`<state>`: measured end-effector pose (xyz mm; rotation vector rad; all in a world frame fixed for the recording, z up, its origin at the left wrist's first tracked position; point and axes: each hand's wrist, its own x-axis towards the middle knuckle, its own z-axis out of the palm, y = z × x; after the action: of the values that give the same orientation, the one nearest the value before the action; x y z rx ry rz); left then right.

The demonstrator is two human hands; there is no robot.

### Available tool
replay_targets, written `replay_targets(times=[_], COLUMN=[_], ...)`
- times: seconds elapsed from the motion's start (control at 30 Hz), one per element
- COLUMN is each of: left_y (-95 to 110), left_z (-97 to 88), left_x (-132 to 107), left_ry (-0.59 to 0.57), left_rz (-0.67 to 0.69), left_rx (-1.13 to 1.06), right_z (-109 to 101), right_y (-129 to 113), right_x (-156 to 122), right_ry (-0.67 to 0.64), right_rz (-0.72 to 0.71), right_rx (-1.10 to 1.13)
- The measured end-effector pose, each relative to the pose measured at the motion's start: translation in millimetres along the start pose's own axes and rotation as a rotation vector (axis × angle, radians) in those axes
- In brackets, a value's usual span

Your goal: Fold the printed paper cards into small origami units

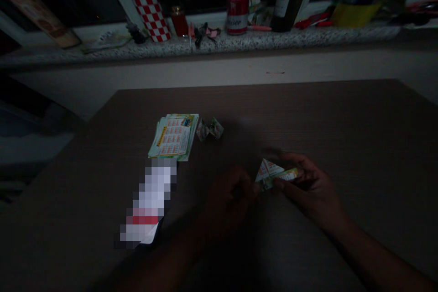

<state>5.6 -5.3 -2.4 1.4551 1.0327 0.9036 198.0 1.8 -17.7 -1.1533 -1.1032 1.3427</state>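
Observation:
The light is dim. A small folded piece of printed paper point(273, 173) lies low over the dark wooden table point(342, 123), pinched between both hands. My left hand point(229, 200) grips its left corner with curled fingers. My right hand point(311, 187) holds its right side, fingers wrapped round the fold. A stack of printed paper sheets point(173, 137) lies to the upper left of the hands, and two small folded paper pieces point(209, 128) sit just right of the stack.
A blurred-out flat object point(148, 205) lies left of my left hand. On the stone sill behind stand a red can point(237, 10), a dark bottle point(285, 0), a red-and-white checkered tube point(150, 9), a small red jar point(179, 20) and assorted clutter.

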Motion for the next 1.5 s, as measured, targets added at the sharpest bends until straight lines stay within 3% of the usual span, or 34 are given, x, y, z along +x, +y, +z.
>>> replay_targets(times=[0.57, 0.8, 0.97, 1.1, 1.37, 1.5], left_y=[5.7, 4.5, 0.5, -0.4, -1.6, -0.4], left_z=[3.5, -1.9, -9.9, -7.7, 2.1, -1.6], left_x=[0.2, -1.7, 1.2, 4.0, 8.2, 11.1], left_ry=[0.011, -0.085, 0.082, 0.101, -0.024, 0.003], left_rz=[0.059, -0.087, -0.054, -0.051, -0.205, -0.246], left_rx=[0.117, -0.001, 0.122, 0.199, -0.031, -0.066], right_z=[-2.2, -3.4, -5.4, -3.3, 3.7, 1.9], right_y=[1.7, -1.6, 1.4, 3.4, 3.4, 2.8], right_x=[-3.1, -0.5, -1.2, -4.1, -7.8, -8.0], right_ry=[-0.035, 0.042, 0.054, 0.08, -0.037, 0.029], right_rz=[-0.019, -0.031, -0.04, -0.052, -0.142, -0.208], right_rx=[0.002, 0.005, -0.052, -0.089, -0.221, -0.249])
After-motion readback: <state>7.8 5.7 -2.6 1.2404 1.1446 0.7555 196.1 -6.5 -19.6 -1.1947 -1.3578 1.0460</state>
